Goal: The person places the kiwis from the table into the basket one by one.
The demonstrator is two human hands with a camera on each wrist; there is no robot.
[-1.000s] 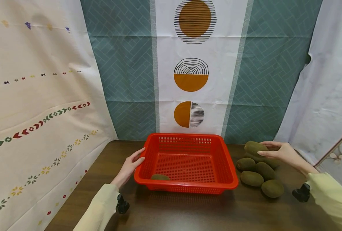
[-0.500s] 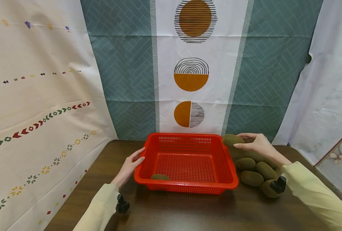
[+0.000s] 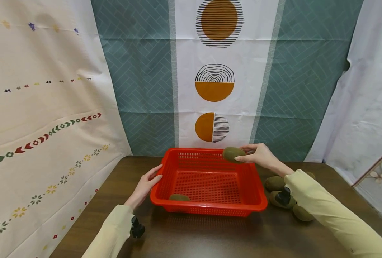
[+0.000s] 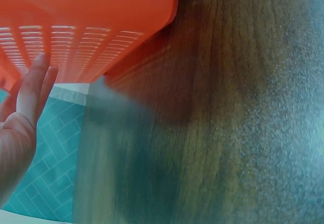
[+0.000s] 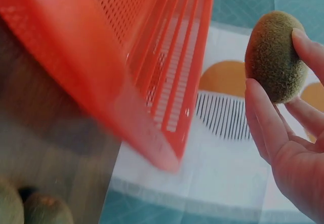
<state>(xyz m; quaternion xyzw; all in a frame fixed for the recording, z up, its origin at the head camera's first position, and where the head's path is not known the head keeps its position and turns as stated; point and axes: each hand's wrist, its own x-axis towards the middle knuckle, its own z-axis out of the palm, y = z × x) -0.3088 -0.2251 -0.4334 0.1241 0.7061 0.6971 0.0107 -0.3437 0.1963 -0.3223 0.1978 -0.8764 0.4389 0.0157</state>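
A brown fuzzy kiwi [image 3: 234, 154] is pinched between the thumb and fingers of my right hand [image 3: 259, 156], held above the back right part of a red plastic basket [image 3: 210, 206]. The right wrist view shows this kiwi [image 5: 276, 57] at the fingertips, apart from the basket wall [image 5: 167, 57]. Another kiwi [image 3: 179, 197] lies inside the basket near its front left, partly hidden by the front rim. My left hand [image 3: 144, 186] touches the basket's left side. In the left wrist view its fingers [image 4: 33, 90] lie fairly straight against the slotted outer wall.
Several kiwis [image 3: 274, 183] lie on the dark wooden table [image 3: 210, 240] right of the basket, partly covered by my right sleeve [image 3: 323, 204]. A patterned cloth [image 3: 145, 89] hangs behind the table, with a cream cloth [image 3: 48, 125] at the left.
My right hand has lifted a kiwi off the pile and carried it left, over the basket. The left hand and basket have stayed in place.
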